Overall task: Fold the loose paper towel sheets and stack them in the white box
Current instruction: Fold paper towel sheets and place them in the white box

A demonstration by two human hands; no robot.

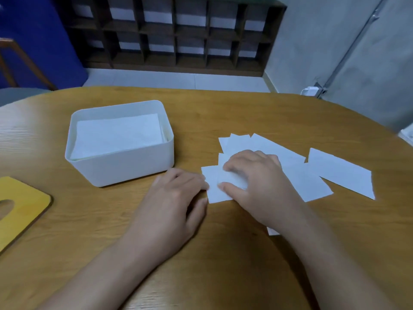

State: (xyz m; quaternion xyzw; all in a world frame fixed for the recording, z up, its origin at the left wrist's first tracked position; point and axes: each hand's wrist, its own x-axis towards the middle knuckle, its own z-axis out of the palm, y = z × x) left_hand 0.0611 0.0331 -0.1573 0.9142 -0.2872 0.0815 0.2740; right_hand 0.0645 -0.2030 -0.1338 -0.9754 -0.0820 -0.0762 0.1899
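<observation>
Paper towel sheets (pixel 288 171) lie scattered and overlapping on the wooden table (pixel 245 113), to the right of the white box (pixel 125 168). One separate sheet (pixel 342 173) lies apart at the far right. The box stands open on the left half of the table, and a stack of folded towels (pixel 118 135) fills it nearly to the rim. The right hand (pixel 257 182) rests on the pile with its fingers bent, pinching the nearest sheet (pixel 214 186) between thumb and fingertips. The left hand (pixel 174 204) lies just beside that sheet's left edge, fingers loosely curled, its fingertips touching the edge; whether it grips the paper I cannot tell. A yellow wooden lid (pixel 20 209) with an oval slot lies at the table's left edge. Behind the table, a dark wooden shelf (pixel 174 32) stands against the wall.
</observation>
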